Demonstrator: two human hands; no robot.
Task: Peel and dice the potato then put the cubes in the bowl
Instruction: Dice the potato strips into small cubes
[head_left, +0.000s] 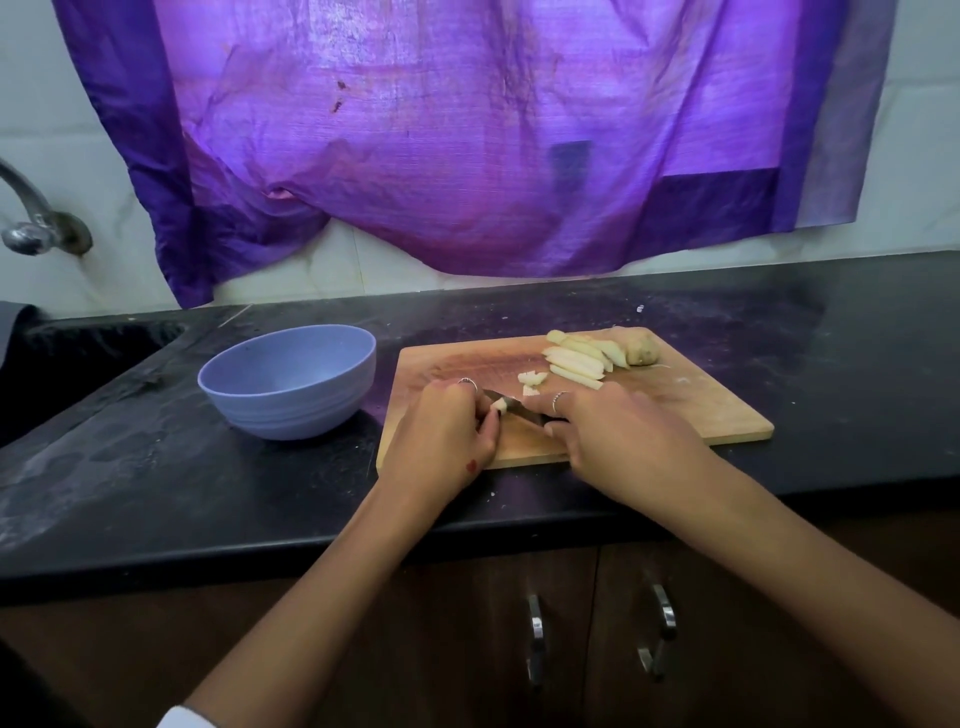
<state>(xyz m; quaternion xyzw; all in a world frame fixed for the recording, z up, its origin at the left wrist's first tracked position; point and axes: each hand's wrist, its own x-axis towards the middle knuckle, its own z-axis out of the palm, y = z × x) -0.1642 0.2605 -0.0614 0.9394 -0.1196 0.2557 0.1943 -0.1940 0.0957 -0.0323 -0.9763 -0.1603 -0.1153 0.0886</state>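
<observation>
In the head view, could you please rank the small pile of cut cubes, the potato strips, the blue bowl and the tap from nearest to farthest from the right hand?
From the right hand:
1. Small pile of cut cubes, just beyond its fingertips on the cutting board.
2. Potato strips, farther back on the board.
3. Blue bowl, off the board to the left.
4. Tap, far left on the wall.

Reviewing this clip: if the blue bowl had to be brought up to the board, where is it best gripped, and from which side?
Probably the blue bowl by its right rim, nearest the cutting board, thumb inside, fingers outside. It stands upright, its open, thin rim exposed, nothing visible inside.
</observation>
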